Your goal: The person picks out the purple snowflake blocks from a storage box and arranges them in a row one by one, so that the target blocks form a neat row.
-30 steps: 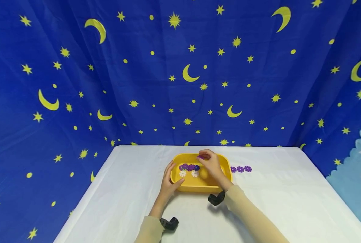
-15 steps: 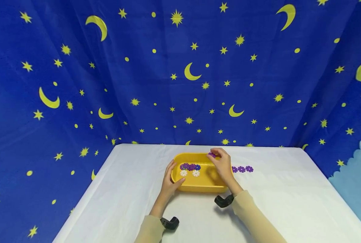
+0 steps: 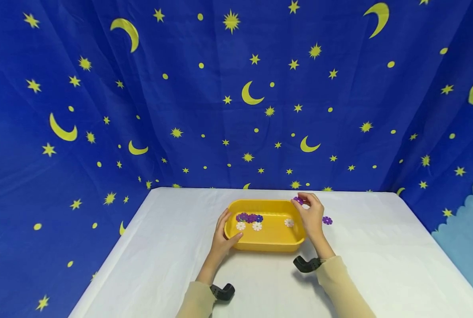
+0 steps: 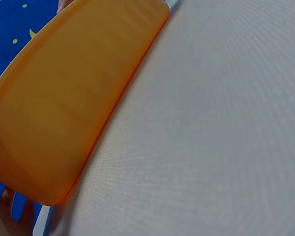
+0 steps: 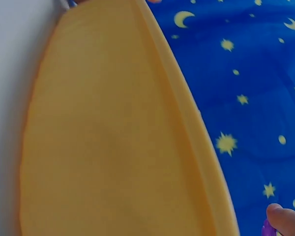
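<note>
One purple flower piece (image 3: 298,201) is pinched in the right hand's (image 3: 311,216) fingers near the far right corner of the yellow tray (image 3: 266,247), whose left end the left hand (image 3: 221,236) grips. Inside lie three white pieces (image 3: 257,226) and an overlapping purple-blue cluster (image 3: 252,218), its count unclear. One loose purple piece (image 3: 327,220) shows rightward on the white counter (image 3: 379,256), which stretches broadly both sides, its back edge near the tray.

Left grip (image 3: 221,239) spread, right grip (image 3: 312,217) in pinch.
</note>
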Demonstrator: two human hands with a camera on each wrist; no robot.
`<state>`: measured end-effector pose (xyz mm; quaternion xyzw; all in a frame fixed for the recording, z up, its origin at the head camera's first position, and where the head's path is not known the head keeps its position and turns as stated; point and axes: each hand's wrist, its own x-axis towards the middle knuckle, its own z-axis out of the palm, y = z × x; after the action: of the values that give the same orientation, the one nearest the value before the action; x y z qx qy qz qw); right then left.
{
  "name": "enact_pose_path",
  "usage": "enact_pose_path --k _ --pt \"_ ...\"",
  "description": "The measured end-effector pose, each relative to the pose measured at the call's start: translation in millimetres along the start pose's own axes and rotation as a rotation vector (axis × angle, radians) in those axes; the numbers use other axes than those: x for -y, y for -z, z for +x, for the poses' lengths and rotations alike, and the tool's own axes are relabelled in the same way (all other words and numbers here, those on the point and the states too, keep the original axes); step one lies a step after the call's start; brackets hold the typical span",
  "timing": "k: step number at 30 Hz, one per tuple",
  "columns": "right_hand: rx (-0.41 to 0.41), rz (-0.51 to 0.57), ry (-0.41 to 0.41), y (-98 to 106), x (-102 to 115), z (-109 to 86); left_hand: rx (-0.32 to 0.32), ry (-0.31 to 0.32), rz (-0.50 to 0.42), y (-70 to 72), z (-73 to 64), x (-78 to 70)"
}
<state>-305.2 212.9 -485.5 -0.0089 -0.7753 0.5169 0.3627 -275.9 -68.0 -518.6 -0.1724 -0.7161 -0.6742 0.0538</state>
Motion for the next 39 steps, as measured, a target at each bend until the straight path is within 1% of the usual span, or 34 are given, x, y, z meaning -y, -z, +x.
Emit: enact_pose_path --k 4,11,15,19,26,32,35,39 --pt "-0.057 -0.021 -0.015 12.3 -10.0 3.1 0.002 0.008 0.005 0.6 0.1 1.9" --pt "-0.174 -0.027 0.007 32.6 -26.3 8.8 0.010 0.001 0.013 -0.5 2.7 0.3" --pt "-0.203 -0.062 -0.006 41.7 -33.9 12.3 0.007 0.000 0.013 -1.0 3.8 -0.5" --pt "-0.224 -0.091 -0.033 48.9 -42.9 11.0 0.005 0.003 0.018 -1.0 2.9 0.2" --pt "-0.223 -0.154 -0.065 58.2 -69.1 2.8 0.000 0.006 0.012 -0.7 1.8 2.7" --pt "-0.200 -0.178 -0.108 66.0 -86.0 2.7 -0.002 0.006 0.018 -0.7 2.9 3.2" --pt "-0.189 -0.200 -0.147 69.2 -88.9 1.1 0.001 0.004 0.016 -0.8 2.5 3.0" --pt "-0.178 -0.201 -0.234 71.9 -92.3 -3.2 0.002 0.001 -0.003 -0.6 1.3 3.0"
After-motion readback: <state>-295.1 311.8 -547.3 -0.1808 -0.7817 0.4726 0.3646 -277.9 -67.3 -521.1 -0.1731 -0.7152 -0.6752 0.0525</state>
